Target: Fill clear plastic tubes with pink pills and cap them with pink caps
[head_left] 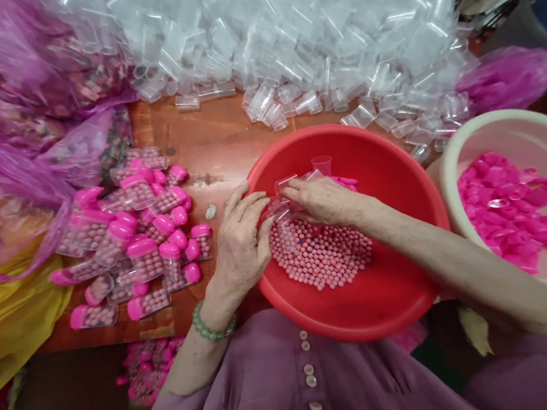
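Observation:
A red basin (404, 282) in front of me holds a heap of small pink beads (321, 262) and some clear plastic tubes. My right hand (326, 201) reaches into it above the beads, its fingers closed on a clear plastic tube (285, 183). Another clear cup (321, 164) stands just behind that hand, with a bit of pink plastic (346, 183) beside it. At the basin's left rim is my left hand (244, 235), fingers stretched out and thumb apart, close to the tubes. A green bead bracelet (213, 324) circles the left wrist.
Bead-filled tubes with pink caps (142, 246) lie piled on the wooden table (194, 135) at left. Many clear tubes (280, 22) cover the back. A white bucket (460, 207) of pink caps (511, 214) stands right; purple bags (5, 45) and a yellow bag (12, 327) sit left.

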The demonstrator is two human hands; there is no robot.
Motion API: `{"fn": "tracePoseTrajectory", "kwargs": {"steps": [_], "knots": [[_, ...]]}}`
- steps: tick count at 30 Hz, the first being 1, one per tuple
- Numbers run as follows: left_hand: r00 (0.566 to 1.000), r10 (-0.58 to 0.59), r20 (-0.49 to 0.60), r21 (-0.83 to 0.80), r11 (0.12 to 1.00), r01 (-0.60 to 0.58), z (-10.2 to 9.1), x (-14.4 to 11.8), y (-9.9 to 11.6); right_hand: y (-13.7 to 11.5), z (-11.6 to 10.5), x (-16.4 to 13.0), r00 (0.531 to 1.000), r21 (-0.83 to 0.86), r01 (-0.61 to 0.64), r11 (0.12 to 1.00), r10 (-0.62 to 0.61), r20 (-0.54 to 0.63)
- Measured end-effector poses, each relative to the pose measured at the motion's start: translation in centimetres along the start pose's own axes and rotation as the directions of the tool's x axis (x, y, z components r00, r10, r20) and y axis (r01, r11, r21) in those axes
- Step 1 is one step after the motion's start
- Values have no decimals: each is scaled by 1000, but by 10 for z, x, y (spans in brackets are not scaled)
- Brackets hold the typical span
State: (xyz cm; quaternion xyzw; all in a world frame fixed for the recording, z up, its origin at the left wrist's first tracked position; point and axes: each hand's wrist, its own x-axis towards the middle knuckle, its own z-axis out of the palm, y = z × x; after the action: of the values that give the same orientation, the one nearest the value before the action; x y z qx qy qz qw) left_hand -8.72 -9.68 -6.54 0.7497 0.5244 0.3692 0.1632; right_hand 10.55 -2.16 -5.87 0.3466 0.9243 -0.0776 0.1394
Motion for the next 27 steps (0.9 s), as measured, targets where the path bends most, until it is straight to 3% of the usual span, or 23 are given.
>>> {"fn": "tracePoseTrajectory", "kwargs": {"steps": [5,9,13,17,21,25,27], "knots": [[1000,-6,-21,-33,999,5,1,-1,-1,-3,8,-2,1000,-57,0,998,-2,-20],[1000,10,-23,-29,1000,-11,2,-1,-3,-2,-1,-7,994,-26,-91,996,89,-59],[998,38,47,88,995,-42,2,1,0,5,-6,-15,977,133,-154,979,171,-128],[989,59,138,241,966,-91,-2,1,10,20,-7,-34,947,377,-128,917,226,-229],[978,119,169,232,960,-157,-1,-5,26,20,-8,-64,930,646,-29,763,258,-263],[968,150,202,35,986,-160,5,-12,42,-14,-2,-86,946,880,21,475,275,-171],[968,133,211,-80,990,-118,8,-14,46,-33,2,-94,957,921,21,389,259,-131]]}}
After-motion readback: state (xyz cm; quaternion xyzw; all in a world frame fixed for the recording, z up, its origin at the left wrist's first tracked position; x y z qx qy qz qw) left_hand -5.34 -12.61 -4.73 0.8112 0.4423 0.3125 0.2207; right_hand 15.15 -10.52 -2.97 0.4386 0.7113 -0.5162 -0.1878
